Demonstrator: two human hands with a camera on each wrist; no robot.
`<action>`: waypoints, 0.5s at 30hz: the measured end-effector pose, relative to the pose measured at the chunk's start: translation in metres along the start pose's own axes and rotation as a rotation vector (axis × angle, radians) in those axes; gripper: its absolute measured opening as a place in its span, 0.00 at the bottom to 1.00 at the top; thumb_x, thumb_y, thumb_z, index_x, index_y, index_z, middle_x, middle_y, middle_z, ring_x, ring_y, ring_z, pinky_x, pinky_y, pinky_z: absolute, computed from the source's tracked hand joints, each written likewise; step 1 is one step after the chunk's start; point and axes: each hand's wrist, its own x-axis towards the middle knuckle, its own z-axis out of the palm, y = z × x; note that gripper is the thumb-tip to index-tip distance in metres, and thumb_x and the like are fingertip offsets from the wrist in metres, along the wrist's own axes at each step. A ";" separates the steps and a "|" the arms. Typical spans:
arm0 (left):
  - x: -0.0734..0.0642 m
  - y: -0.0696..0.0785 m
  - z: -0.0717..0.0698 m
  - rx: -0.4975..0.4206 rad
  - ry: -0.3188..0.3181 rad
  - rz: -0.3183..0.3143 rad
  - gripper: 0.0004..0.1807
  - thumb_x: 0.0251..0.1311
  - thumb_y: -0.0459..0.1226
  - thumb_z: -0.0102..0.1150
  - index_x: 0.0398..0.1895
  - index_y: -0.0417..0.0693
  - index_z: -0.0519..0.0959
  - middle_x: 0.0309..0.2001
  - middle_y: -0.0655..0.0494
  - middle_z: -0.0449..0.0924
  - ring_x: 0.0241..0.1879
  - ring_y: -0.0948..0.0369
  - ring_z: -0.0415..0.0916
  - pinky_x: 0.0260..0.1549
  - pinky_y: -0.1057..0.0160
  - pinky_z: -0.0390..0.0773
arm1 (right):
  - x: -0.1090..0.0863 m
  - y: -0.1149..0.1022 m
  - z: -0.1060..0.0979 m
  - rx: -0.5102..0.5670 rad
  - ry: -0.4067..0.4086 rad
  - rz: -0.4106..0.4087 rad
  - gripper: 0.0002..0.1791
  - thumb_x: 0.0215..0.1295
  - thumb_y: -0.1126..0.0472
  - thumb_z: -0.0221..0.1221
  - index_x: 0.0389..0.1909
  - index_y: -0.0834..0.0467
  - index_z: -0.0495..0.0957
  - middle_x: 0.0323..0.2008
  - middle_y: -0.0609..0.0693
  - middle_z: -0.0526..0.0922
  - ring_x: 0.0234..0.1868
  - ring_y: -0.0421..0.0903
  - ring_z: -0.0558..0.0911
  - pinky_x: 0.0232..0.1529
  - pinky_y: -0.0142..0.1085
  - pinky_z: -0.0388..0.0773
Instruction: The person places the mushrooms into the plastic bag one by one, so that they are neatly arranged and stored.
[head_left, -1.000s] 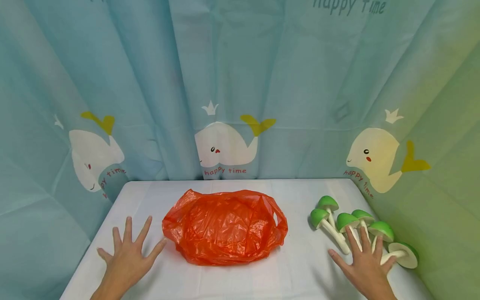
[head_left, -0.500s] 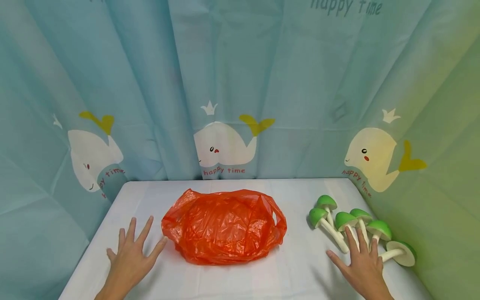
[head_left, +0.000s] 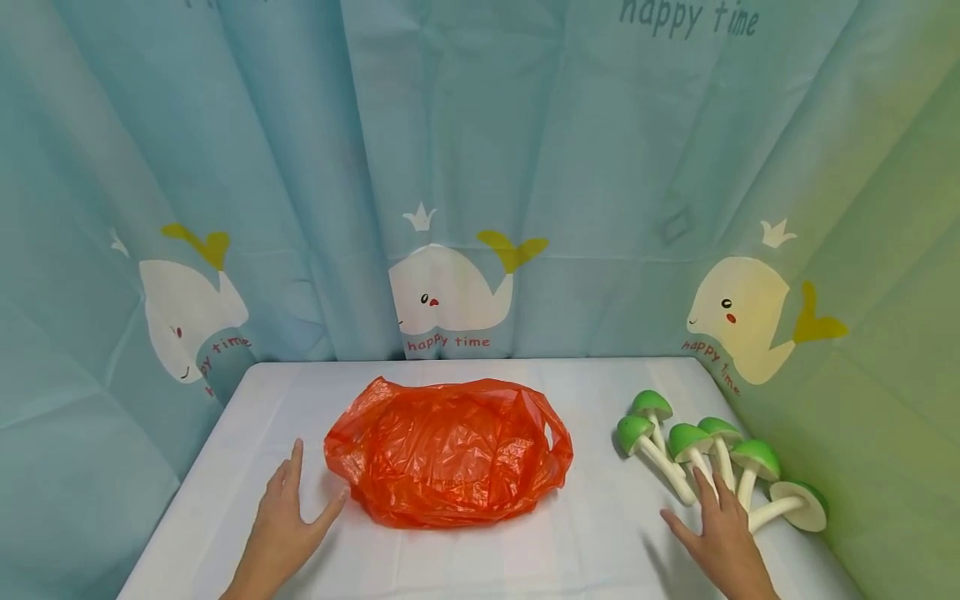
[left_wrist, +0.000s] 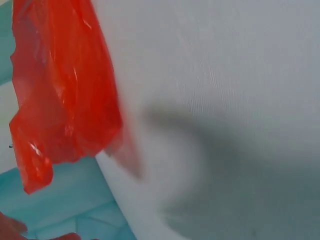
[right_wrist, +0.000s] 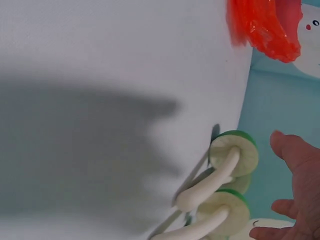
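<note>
A crumpled red plastic bag (head_left: 450,454) lies in the middle of the table, a handle loop at its right end. To its left hovers my left hand (head_left: 281,529), fingers extended and thumb pointing at the bag, holding nothing. In the left wrist view only bits of that hand's fingers (left_wrist: 40,235) show at the lower left corner. Several toy mushrooms (head_left: 756,460) with green caps and white stems lie in a cluster on the right. My right hand (head_left: 723,542) is spread just in front of the cluster, its fingertips overlapping the stems in the head view, and grips nothing.
The white-covered table (head_left: 592,533) ends at a light blue curtain (head_left: 600,167) printed with whales, which hangs behind and along both sides. The rightmost mushroom (head_left: 802,507) lies close to the right-hand curtain. Hand shadows fall on the cloth.
My left hand has turned and moved slightly right and lower, its spread fingers coming together. My right hand has drawn a little lower, its fingers less spread. Bag and mushrooms stay put.
</note>
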 end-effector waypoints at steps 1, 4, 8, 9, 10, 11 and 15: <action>0.000 0.000 0.002 -0.028 -0.002 -0.004 0.62 0.52 0.59 0.62 0.72 0.39 0.31 0.65 0.24 0.45 0.60 0.30 0.50 0.49 0.29 0.60 | 0.000 0.001 0.001 0.003 0.006 0.001 0.43 0.42 0.58 0.73 0.56 0.72 0.63 0.51 0.81 0.63 0.46 0.80 0.65 0.38 0.71 0.64; -0.001 0.002 0.009 -0.086 -0.007 -0.026 0.66 0.50 0.57 0.64 0.70 0.36 0.25 0.64 0.23 0.44 0.59 0.30 0.52 0.48 0.33 0.64 | -0.001 0.006 0.005 0.005 0.001 0.022 0.43 0.43 0.59 0.73 0.56 0.73 0.62 0.51 0.82 0.62 0.43 0.82 0.65 0.35 0.71 0.65; -0.002 0.005 0.015 -0.126 0.005 -0.049 0.69 0.49 0.58 0.65 0.69 0.37 0.22 0.62 0.23 0.44 0.56 0.30 0.55 0.47 0.35 0.66 | -0.003 0.010 0.011 -0.002 0.017 0.053 0.43 0.40 0.61 0.72 0.56 0.73 0.61 0.53 0.82 0.59 0.42 0.83 0.65 0.34 0.72 0.66; -0.002 0.006 0.016 -0.137 0.009 -0.053 0.69 0.49 0.58 0.65 0.70 0.37 0.22 0.61 0.23 0.45 0.55 0.30 0.56 0.47 0.35 0.66 | -0.004 0.010 0.012 -0.005 0.028 0.059 0.43 0.39 0.62 0.72 0.56 0.73 0.61 0.52 0.81 0.59 0.41 0.83 0.65 0.33 0.71 0.66; -0.001 0.007 0.018 -0.146 0.015 -0.058 0.69 0.49 0.59 0.65 0.70 0.38 0.22 0.59 0.24 0.46 0.54 0.31 0.58 0.46 0.35 0.67 | -0.004 0.011 0.013 -0.010 0.038 0.067 0.43 0.39 0.63 0.72 0.55 0.73 0.61 0.52 0.81 0.60 0.41 0.83 0.65 0.33 0.71 0.66; -0.001 0.008 0.019 -0.152 0.021 -0.062 0.69 0.49 0.59 0.65 0.70 0.38 0.22 0.58 0.24 0.47 0.53 0.31 0.59 0.46 0.35 0.69 | -0.005 0.012 0.014 -0.011 0.047 0.072 0.43 0.38 0.63 0.72 0.55 0.73 0.62 0.52 0.81 0.60 0.41 0.83 0.65 0.33 0.71 0.66; 0.002 0.012 0.024 -0.187 0.058 -0.076 0.68 0.49 0.57 0.66 0.70 0.37 0.25 0.54 0.28 0.49 0.50 0.35 0.59 0.46 0.37 0.72 | -0.004 0.016 0.018 -0.002 0.059 0.097 0.41 0.39 0.64 0.72 0.54 0.75 0.63 0.49 0.81 0.62 0.39 0.82 0.66 0.34 0.69 0.66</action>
